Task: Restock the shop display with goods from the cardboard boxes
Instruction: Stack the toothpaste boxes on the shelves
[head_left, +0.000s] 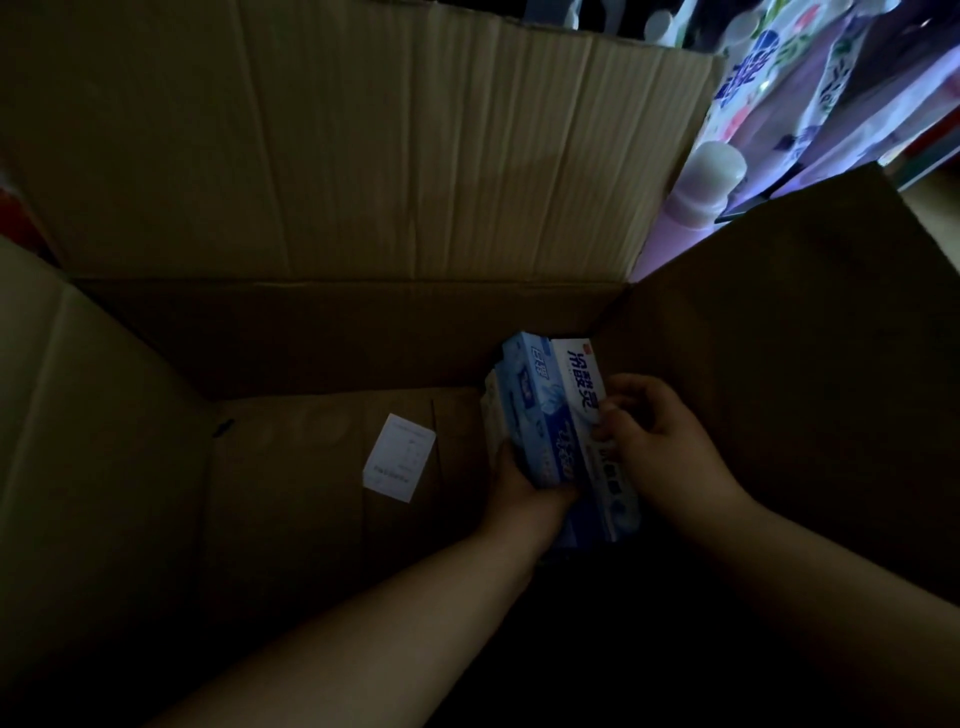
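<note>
A large open cardboard box (332, 332) fills the view, dim inside. Both my arms reach down into its right part. My left hand (519, 483) grips a stack of blue and white toothpaste cartons (540, 415) from below and the left. My right hand (660, 441) holds the rightmost white carton (582, 384) of that stack, fingers pinching its right edge. The cartons stand tilted, close to the box's right wall. How many cartons sit in the stack is hard to tell.
A white paper slip (397, 457) lies on the box floor left of the cartons. Box flaps stand up at the back, left and right (810, 322). Beyond the back right corner are a pink bottle with a white cap (701, 192) and flowered refill pouches (810, 78).
</note>
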